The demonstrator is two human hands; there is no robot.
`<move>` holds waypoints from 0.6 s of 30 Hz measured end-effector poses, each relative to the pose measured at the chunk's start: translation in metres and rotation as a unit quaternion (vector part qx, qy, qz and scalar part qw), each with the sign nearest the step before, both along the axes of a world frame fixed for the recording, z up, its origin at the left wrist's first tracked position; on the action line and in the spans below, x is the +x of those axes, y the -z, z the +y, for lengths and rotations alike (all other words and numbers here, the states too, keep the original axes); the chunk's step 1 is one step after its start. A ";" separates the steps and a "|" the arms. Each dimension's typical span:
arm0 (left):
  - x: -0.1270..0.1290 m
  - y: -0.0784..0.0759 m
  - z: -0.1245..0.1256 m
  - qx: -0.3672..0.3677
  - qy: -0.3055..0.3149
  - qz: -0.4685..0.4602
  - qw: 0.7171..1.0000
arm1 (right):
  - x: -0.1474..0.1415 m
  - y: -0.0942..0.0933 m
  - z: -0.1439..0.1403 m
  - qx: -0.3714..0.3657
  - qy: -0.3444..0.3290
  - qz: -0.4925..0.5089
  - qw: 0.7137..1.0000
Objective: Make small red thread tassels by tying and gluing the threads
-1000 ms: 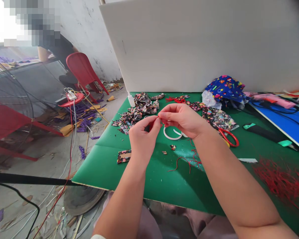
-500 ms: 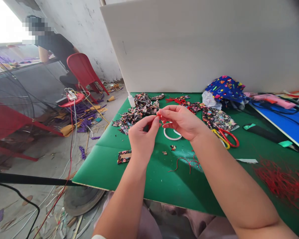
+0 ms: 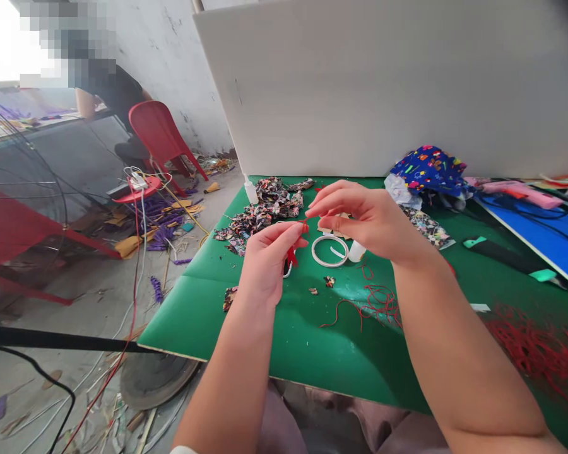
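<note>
My left hand (image 3: 267, 258) pinches a small red cord (image 3: 305, 222) between thumb and index finger above the green table. Beneath those fingers hangs a red piece (image 3: 291, 256), mostly hidden by the hand. My right hand (image 3: 355, 217) hovers just beside it with fingers bent and apart, the thumb away from the index finger. Whether a thin strand runs between the hands is too fine to tell. Under the right hand lie a white tape roll (image 3: 330, 265) and a white bottle (image 3: 356, 252). Loose red cords (image 3: 381, 306) lie nearer me.
Dark floral fabric scraps (image 3: 274, 205) and a white glue bottle (image 3: 250, 190) sit at the back left. At right are a black-and-green cutter (image 3: 506, 257), a red thread pile (image 3: 539, 343) and blue patterned cloth (image 3: 428, 169). Another person sits at far left beyond a red chair (image 3: 158, 129).
My right hand has drawn apart from the left fingertips and its fingers have spread. The left hand keeps its pinch, and the red piece beneath it now shows.
</note>
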State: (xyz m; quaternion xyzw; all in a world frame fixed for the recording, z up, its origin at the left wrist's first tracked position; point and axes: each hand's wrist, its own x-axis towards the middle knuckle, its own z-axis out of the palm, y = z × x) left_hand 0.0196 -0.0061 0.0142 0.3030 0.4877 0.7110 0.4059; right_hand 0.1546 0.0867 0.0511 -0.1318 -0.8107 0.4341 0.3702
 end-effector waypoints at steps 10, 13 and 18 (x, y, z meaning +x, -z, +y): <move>0.001 -0.004 -0.003 -0.025 0.032 -0.015 0.999 | -0.004 0.003 -0.001 0.033 -0.049 -0.002 0.998; 0.001 -0.003 -0.003 -0.021 0.023 0.000 1.000 | -0.004 0.003 -0.002 0.029 -0.031 -0.007 0.999; 0.003 -0.002 -0.003 -0.003 -0.014 0.046 0.999 | -0.005 0.002 -0.003 0.016 -0.001 -0.010 1.000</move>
